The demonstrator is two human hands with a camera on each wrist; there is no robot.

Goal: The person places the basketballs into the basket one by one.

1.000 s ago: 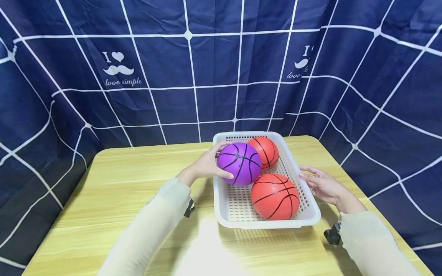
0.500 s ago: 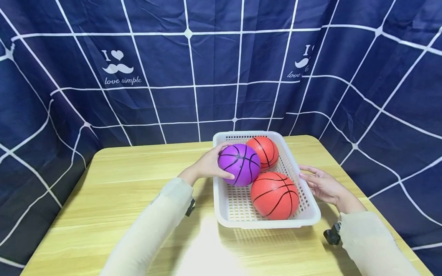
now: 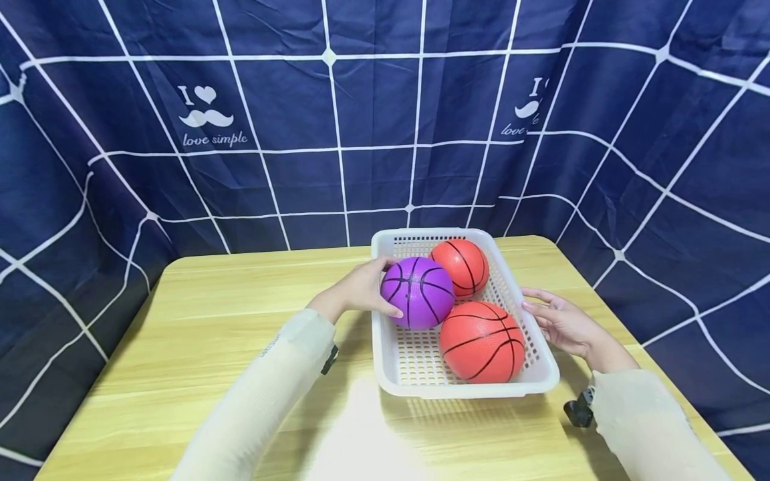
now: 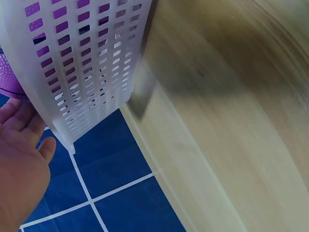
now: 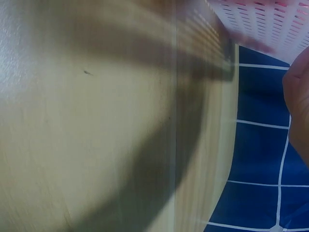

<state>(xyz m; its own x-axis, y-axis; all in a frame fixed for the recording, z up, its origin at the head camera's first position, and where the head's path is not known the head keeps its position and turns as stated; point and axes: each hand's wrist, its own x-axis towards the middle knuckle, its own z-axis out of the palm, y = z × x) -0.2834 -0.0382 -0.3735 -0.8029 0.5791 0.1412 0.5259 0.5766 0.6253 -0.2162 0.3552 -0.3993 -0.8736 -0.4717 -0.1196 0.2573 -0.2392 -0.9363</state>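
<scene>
A purple mini basketball (image 3: 418,294) is at the left side of a white plastic basket (image 3: 385,374). My left hand (image 3: 361,287) holds this ball from the left, thumb at its near side and fingers at its far side. Two red mini basketballs share the basket: one red ball (image 3: 466,267) at the back, another red ball (image 3: 483,344) at the front right. My right hand (image 3: 565,324) touches the outside of the basket's right rim with fingers fairly straight. In the left wrist view, the left hand (image 4: 21,159) is beside the perforated basket wall (image 4: 91,63).
The basket stands on a wooden table (image 3: 240,334), towards its right back. Dark blue curtains (image 3: 373,120) with white grid lines hang behind the table and at both sides. A dark wrist device (image 3: 579,409) sits at the right sleeve.
The purple ball has sunk slightly and turned, its seams now pointing differently. Both red balls have shifted slightly to the right. My left hand follows the purple ball; the right hand stays put.
</scene>
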